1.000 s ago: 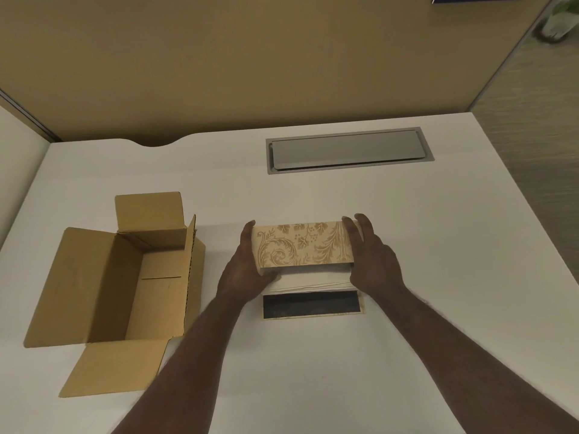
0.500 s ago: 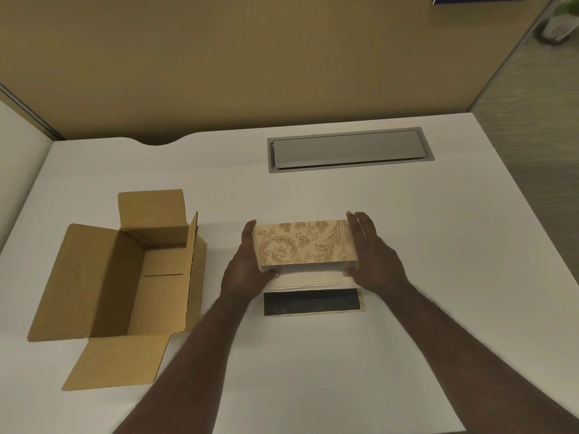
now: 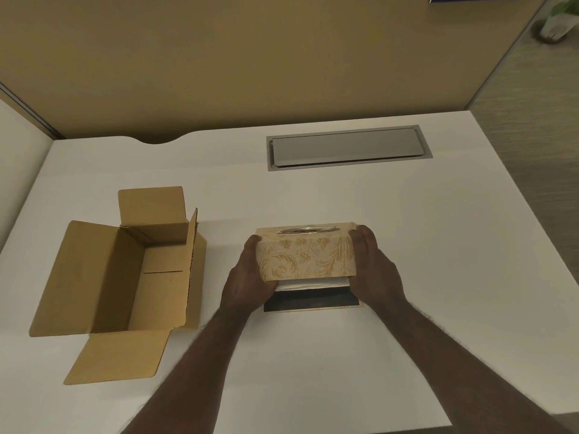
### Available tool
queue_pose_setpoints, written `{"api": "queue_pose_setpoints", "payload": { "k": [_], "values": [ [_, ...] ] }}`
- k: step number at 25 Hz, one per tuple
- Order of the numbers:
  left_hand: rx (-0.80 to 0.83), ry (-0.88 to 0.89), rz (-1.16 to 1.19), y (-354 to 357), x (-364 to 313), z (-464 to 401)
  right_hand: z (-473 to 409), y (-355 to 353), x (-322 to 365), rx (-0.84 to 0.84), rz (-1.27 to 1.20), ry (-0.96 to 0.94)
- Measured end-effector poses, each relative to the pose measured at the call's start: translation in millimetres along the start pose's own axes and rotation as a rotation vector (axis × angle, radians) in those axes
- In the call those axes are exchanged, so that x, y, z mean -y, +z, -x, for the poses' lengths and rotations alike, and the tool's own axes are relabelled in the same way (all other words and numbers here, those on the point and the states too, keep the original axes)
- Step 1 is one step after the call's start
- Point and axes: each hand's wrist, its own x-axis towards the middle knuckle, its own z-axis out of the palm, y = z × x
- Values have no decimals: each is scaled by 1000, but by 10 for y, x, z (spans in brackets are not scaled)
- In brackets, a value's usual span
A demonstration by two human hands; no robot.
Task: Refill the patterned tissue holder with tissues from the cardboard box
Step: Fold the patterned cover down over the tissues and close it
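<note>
Both hands, left hand [image 3: 247,277] and right hand [image 3: 374,270], clamped their fingers on the ends of the beige scroll-patterned tissue holder [image 3: 307,256] over white tissues [image 3: 313,284] and a dark base panel [image 3: 310,300], the open brown cardboard box [image 3: 125,277] well left on the white table [image 3: 438,245], a grey metal hatch [image 3: 346,147] beyond.

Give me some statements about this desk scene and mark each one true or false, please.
1. Both hands, left hand and right hand, grip the patterned holder. True.
2. The cardboard box is closed. False: its flaps are open.
3. White tissues show under the holder. True.
4. The box is to the right of the holder. False: it is to the left.
5. The metal hatch lies beyond the holder. True.
</note>
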Motion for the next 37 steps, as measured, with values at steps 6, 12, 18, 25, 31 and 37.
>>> {"api": "queue_pose_setpoints", "payload": {
  "k": [6,12,18,25,31,37],
  "values": [
    [64,61,42,20,19,112,81,-19,24,5,-21,-47],
    [-5,4,28,111,-6,116,87,-27,-18,-10,-71,-106],
    [-26,30,28,137,15,162,131,-10,-102,41,-51,-138],
    [-61,41,-29,205,89,300,274,145,-105,-83,2,-129],
    [-80,50,-10,334,190,439,448,281,-151,-73,-49,-129],
    [-47,92,24,419,337,561,580,334,-168,-163,-97,-151]
  ]
}}
